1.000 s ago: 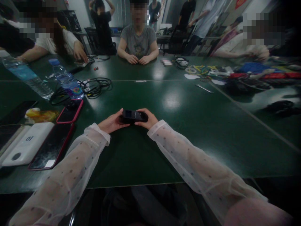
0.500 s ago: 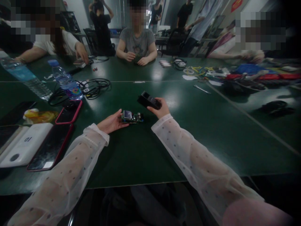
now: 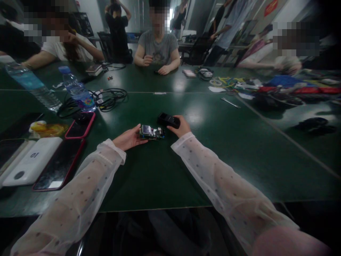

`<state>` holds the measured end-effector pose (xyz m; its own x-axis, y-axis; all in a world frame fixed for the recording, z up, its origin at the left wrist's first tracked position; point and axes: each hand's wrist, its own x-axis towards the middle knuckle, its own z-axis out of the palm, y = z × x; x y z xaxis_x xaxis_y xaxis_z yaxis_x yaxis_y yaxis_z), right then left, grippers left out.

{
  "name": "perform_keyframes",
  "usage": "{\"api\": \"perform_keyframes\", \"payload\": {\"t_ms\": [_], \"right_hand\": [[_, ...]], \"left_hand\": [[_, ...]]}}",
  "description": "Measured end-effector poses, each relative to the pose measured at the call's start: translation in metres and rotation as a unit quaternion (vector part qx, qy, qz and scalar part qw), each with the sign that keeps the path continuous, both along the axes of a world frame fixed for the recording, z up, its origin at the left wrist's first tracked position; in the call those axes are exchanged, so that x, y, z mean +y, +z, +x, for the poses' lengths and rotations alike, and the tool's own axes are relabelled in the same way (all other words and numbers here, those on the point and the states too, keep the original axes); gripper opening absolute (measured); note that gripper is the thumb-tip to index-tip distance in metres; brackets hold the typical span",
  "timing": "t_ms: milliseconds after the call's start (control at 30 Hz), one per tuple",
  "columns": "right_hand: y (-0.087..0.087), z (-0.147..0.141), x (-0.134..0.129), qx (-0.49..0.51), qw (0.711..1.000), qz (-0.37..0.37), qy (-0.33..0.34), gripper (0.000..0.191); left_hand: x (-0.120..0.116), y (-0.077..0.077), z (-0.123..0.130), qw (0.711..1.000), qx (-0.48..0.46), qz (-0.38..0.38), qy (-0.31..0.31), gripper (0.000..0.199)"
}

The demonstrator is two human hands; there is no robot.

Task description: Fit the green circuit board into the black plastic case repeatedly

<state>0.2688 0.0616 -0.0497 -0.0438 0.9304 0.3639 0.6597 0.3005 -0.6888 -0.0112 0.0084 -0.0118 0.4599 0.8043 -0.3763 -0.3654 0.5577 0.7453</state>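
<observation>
Head: left hand (image 3: 129, 138) grips circuit board (image 3: 153, 133), right hand (image 3: 182, 127) casing (image 3: 168, 120), half curled; undersides hidden.

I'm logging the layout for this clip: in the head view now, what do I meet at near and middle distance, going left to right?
White power bank, pink-cased phone, left hand, circuit board, black casing, right hand, thin metal strip.

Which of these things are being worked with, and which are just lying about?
In hand:
- circuit board, in the left hand
- black casing, in the right hand

Lying about:
- blue-capped bottle
- white power bank
- small pink-edged phone
- thin metal tool
</observation>
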Motion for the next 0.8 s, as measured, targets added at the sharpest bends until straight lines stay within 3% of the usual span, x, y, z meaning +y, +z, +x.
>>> {"api": "perform_keyframes", "payload": {"t_ms": [567, 800], "right_hand": [[-0.0008, 0.0005, -0.0004, 0.007, 1.0, 0.002, 0.007, 0.053], [-0.0052, 0.0, 0.0028, -0.022, 0.999, 0.02, 0.012, 0.067]], "left_hand": [[0.0029, -0.0062, -0.003, 1.0, -0.007, 0.0, -0.004, 0.032], [0.0022, -0.004, -0.0009, 1.0, 0.005, -0.001, 0.004, 0.031]]}}
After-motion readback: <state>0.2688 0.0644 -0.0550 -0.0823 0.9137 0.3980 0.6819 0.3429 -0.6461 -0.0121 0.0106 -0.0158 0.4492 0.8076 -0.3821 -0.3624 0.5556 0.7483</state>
